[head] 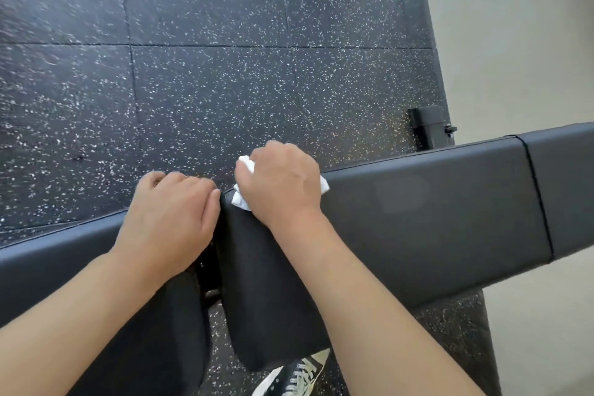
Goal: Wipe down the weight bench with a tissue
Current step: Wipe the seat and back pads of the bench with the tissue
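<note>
The weight bench (418, 212) runs across the lower half of the view, a black padded bench in two sections with a narrow gap (212, 267) between them. All positions below are given relative to that gap.

Right hand (279, 183): palm down on the far corner of the long pad, just right of the gap. The fingers are curled closed over a crumpled white tissue (241, 199), which is pressed against the pad's upper edge. Tissue shows at the fingertip side, below the thumb side, and at the outer edge of the hand; the rest is covered by the hand.

Left hand (173, 215): resting on the shorter pad just left of the gap, fingers bent over the pad's far edge, thumb lying along the gap. It holds nothing; it is braced on the padding. The two hands are near each other but apart.

A stitched seam (540, 196) crosses the long pad well to the right of the gap. A faint dull patch (401, 196) shows on the pad between the seam and the right hand.

Beyond the gap lies black speckled rubber flooring (225, 74). A black frame foot (430, 125) stands on it, far right. Below the gap, a black laced shoe with a white sole (292, 376) is visible on the floor.
</note>
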A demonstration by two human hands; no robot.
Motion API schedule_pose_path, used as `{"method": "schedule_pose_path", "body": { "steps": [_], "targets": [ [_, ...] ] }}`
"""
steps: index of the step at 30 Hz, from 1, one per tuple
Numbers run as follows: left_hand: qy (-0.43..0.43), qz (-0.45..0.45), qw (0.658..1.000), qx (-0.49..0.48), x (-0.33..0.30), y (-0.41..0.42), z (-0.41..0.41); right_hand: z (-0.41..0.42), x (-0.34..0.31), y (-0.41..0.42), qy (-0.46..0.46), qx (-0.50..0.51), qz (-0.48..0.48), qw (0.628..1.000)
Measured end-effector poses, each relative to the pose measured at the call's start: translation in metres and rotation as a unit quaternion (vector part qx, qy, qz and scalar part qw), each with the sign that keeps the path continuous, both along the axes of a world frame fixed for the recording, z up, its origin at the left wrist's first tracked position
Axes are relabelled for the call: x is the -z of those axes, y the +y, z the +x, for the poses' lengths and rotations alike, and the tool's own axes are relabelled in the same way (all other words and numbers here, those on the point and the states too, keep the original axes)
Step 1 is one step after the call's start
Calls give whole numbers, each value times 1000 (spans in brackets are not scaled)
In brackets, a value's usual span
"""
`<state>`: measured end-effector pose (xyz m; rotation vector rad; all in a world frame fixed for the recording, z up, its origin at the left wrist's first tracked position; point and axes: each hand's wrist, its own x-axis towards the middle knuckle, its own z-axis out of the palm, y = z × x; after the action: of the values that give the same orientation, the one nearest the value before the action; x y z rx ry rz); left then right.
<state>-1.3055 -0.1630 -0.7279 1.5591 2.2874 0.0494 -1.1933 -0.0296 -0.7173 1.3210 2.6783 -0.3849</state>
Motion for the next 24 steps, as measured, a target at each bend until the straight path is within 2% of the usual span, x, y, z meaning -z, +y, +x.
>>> {"method": "schedule_pose_path", "body": {
  "steps": [4, 8, 12, 15, 18, 24],
  "targets": [
    [3, 17, 1000, 16, 3, -25, -18, -17, -3, -16, 5, -18, -24, 1000],
    [-4, -5, 1000, -6, 1, -18, -15, 18, -14, 6, 15, 3, -29, 999],
    [-35, -18, 999, -23, -6, -15, -15, 91, -33, 66, -47, 112, 20, 992],
    [-40, -10, 999, -28, -10, -14, -18, 103, -37, 80, -74, 176, 33, 981],
    [-43, -21, 998, -34, -10, -14, -17, 63, -28, 50, -73, 124, 54, 988],
    [-100, -60, 986, -119, -13, -5, -17, -29, -7, -15, -22, -63, -17, 998]
  ]
}}
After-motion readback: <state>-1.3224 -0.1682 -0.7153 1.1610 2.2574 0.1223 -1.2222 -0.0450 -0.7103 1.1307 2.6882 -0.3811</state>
